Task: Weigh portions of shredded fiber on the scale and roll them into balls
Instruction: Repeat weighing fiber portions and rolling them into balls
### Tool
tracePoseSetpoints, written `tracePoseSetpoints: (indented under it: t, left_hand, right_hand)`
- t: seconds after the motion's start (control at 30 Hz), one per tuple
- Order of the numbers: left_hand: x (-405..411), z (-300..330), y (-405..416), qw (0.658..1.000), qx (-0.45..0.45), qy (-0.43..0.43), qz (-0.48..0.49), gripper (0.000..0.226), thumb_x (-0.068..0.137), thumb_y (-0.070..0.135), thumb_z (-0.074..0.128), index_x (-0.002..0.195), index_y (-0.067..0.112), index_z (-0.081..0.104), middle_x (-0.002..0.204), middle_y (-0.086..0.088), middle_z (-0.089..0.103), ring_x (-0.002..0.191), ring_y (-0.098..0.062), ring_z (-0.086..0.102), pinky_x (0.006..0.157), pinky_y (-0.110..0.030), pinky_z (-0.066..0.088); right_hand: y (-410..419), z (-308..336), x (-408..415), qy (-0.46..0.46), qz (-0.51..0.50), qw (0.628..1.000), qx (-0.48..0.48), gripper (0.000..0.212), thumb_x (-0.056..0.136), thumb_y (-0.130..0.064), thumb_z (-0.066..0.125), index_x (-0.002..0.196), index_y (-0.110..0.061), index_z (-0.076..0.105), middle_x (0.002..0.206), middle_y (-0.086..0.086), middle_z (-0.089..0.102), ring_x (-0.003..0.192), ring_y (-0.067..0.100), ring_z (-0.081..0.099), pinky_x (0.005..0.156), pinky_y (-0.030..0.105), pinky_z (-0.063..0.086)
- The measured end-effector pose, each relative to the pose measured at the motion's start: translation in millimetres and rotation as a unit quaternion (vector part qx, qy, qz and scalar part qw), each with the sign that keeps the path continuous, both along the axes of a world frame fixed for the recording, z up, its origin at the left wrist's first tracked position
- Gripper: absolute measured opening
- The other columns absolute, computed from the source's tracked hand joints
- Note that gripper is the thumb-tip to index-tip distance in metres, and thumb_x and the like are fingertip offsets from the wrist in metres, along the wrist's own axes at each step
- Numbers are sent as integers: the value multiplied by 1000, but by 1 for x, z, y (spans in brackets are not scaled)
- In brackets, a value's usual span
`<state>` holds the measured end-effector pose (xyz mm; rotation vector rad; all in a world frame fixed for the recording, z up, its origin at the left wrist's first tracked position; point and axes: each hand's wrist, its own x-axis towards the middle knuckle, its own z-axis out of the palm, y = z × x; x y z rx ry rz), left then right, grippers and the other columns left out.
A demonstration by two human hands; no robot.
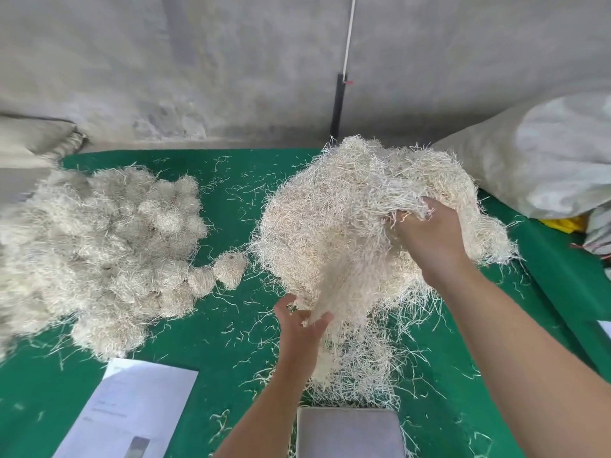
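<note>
A big loose mass of pale shredded fiber [334, 226] rises from the green table [224, 342] right of centre. My right hand [429, 239] grips a clump at its upper right side. My left hand [302, 320] pinches strands at the mass's lower edge, palm up. On the left lies a heap of several rolled fiber balls [109, 246], with single balls [229, 264] at its right fringe. The scale's flat grey pan [348, 434] sits at the bottom edge, bare, just below the fiber.
A printed paper sheet [132, 411] lies at the bottom left. A large whitish sack [542, 160] fills the right side, with something yellow [563, 223] beneath it. Loose strands litter the green cloth. A grey wall stands behind the table.
</note>
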<state>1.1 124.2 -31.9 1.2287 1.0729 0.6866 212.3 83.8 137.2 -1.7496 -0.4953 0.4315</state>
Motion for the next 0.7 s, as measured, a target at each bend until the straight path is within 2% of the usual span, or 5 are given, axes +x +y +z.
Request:
tracePoseSetpoints:
  t: [0.13, 0.33, 0.4, 0.5, 0.7]
  left_hand:
    - [-15, -6, -1, 999, -31, -30, 1, 85, 78, 18, 90, 132, 43, 29, 116, -5, 63, 74, -17, 68, 67, -24, 57]
    - [-64, -50, 12, 985, -12, 174, 4, 30, 92, 37, 72, 106, 12, 62, 79, -3, 61, 53, -4, 44, 52, -22, 41]
    - [-79, -62, 13, 972, -118, 193, 66, 45, 90, 38, 73, 115, 2, 61, 87, -6, 62, 71, -15, 54, 72, -33, 54]
    - [-83, -66, 15, 944, -201, 259, 44, 64, 91, 35, 77, 142, 7, 50, 129, -19, 58, 116, -37, 55, 109, -56, 43]
    - [-36, 24, 4, 946, 25, 284, 151, 87, 85, 43, 78, 154, 32, 28, 160, -7, 26, 142, -31, 32, 117, -59, 32]
  right_hand:
    - [4, -2, 13, 30, -47, 998, 3, 71, 91, -1, 58, 157, -7, 36, 74, 6, 63, 39, 3, 48, 36, 16, 35]
    - [5, 17, 33, 29, -114, 991, 66, 56, 86, -8, 59, 141, -16, 50, 71, -3, 64, 45, 8, 51, 46, 24, 40]
    - [3, 24, 32, -2, -117, 990, 84, 19, 84, -11, 59, 95, -25, 52, 49, -20, 53, 34, -1, 37, 40, 16, 28]
    - [1, 39, 16, -45, -63, 990, 114, 17, 86, -12, 62, 89, -28, 58, 47, -23, 54, 37, -3, 38, 37, 13, 29]
    - [-13, 57, -30, -90, 54, 987, 125, 55, 82, -19, 67, 85, -74, 62, 79, -37, 70, 55, -10, 57, 55, 12, 44]
